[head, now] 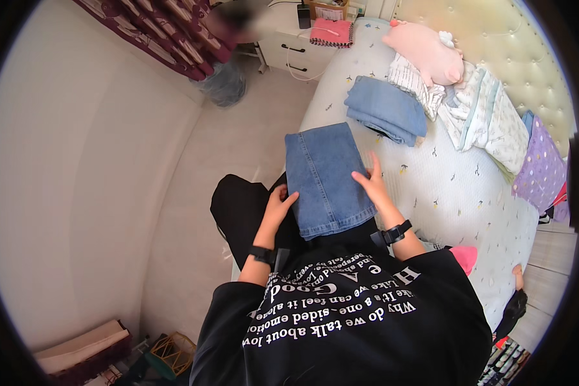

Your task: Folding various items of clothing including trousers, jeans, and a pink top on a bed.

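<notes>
Folded blue denim (325,176) lies across my lap, with a stitched seam down its middle and a hem at the near end. At its left edge is my left hand (281,202), thumb on the cloth and the other fingers partly hidden at the side. My right hand (370,181) is at the right edge, its thumb touching the denim and its index finger stretched away. Whether either hand grips the cloth is not plain. Farther off on the bed, another folded pair of blue jeans or similar denim (386,108) lies by itself.
On the bed (429,188) are a pink pig plush (427,53), a striped cloth (410,79), a floral quilt (487,108) and a purple dotted pillow (538,164). A white drawer cabinet (296,50) stands beyond. Behind me at the right, part of another person (514,306) shows at the bed's edge.
</notes>
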`<act>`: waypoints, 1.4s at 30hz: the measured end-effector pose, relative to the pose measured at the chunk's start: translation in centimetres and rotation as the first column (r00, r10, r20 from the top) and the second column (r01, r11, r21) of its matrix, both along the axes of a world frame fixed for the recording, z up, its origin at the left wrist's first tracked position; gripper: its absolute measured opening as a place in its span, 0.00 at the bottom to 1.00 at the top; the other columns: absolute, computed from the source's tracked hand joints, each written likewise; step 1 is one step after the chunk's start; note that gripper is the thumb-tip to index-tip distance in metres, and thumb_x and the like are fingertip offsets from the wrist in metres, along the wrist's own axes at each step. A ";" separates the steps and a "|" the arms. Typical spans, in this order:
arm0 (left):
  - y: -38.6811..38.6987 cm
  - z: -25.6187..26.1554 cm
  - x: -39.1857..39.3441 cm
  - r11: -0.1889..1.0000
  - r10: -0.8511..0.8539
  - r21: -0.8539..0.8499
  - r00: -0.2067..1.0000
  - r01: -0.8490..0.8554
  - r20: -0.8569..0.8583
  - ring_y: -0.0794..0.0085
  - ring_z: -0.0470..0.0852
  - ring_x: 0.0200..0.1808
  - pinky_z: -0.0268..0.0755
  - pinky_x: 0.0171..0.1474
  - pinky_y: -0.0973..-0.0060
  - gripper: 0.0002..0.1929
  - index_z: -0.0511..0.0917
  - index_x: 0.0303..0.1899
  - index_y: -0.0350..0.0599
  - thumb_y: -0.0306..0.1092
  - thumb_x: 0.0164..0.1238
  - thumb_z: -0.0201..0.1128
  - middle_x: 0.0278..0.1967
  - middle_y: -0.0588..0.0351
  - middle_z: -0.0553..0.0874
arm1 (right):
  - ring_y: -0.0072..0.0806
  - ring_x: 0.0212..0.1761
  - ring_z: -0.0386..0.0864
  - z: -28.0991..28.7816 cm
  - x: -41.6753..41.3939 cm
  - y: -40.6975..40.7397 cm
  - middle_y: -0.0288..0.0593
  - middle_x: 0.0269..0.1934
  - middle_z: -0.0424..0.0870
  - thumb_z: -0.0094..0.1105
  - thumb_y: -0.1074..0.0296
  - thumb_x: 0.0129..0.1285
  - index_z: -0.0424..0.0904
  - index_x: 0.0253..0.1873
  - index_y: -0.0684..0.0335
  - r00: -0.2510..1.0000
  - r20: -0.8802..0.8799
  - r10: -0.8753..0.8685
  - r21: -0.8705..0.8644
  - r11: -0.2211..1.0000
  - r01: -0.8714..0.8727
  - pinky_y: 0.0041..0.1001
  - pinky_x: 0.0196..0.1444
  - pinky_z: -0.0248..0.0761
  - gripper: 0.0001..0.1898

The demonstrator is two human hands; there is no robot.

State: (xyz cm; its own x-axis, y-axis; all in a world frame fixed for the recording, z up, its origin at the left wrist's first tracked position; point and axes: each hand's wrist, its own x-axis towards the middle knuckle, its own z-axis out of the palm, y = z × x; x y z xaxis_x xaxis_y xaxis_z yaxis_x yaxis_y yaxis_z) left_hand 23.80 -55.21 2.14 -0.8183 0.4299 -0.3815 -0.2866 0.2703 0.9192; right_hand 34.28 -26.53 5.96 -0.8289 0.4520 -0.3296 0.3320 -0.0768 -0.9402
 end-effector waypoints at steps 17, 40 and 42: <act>0.1 3.3 9.0 0.978 -0.121 0.183 0.447 -0.098 0.886 0.68 0.73 0.59 0.63 0.64 0.66 0.19 0.72 0.56 0.47 0.40 0.68 0.65 0.58 0.54 0.76 | 0.47 0.60 0.75 5.1 -19.6 3.8 0.58 0.59 0.77 0.66 0.39 0.52 0.74 0.61 0.68 0.380 0.583 0.718 0.338 0.211 -0.917 0.32 0.61 0.67 0.40; 0.4 7.4 0.7 0.949 -0.196 0.314 0.737 -0.023 0.647 0.64 0.65 0.70 0.59 0.69 0.59 0.39 0.53 0.73 0.47 0.49 0.68 0.63 0.70 0.53 0.65 | 0.34 0.64 0.70 2.8 4.4 3.3 0.47 0.64 0.71 0.62 0.62 0.65 0.58 0.71 0.66 0.989 0.148 0.022 -0.615 0.785 0.075 0.32 0.64 0.66 0.34; 1.3 7.8 0.9 0.949 -0.126 0.313 0.855 -0.044 0.503 0.64 0.69 0.67 0.64 0.66 0.63 0.36 0.56 0.71 0.44 0.45 0.68 0.63 0.67 0.52 0.68 | 0.33 0.65 0.69 3.2 3.3 3.9 0.47 0.65 0.70 0.61 0.64 0.65 0.56 0.72 0.64 0.987 0.143 0.079 -0.672 0.739 0.038 0.33 0.64 0.65 0.34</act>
